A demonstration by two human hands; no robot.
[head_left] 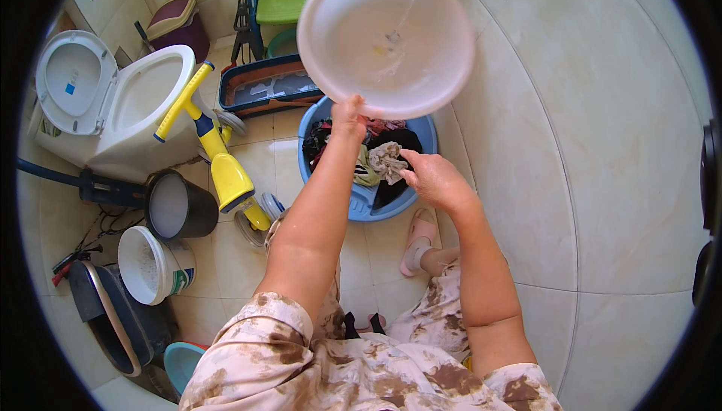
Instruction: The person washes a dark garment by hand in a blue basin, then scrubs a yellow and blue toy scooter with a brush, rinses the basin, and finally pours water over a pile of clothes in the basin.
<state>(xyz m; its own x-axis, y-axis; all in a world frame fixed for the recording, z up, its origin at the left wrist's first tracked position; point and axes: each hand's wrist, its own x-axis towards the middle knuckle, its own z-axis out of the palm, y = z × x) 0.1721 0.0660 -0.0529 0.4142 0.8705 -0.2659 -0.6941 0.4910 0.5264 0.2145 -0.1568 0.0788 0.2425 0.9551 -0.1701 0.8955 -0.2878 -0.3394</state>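
My left hand [350,120] grips the near rim of a pale pink plastic basin [428,61], held up above the floor. A thin stream of water [413,6] falls into the basin. Below it stands a blue plastic tub [431,134] holding dark and patterned wet clothes [403,139]. Over the tub's right side is my right hand [437,180], its fingers at a crumpled beige-and-brown cloth [386,161]; whether they pinch it I cannot tell. A green striped cloth [365,171] lies beside that one.
To the left are an open toilet [149,92], a yellow scooter [228,177], a black bucket [211,208] and a white bucket [161,267]. A rectangular dark-blue mop bucket [225,92] stands behind the tub. The tiled wall [524,185] rises close on the right.
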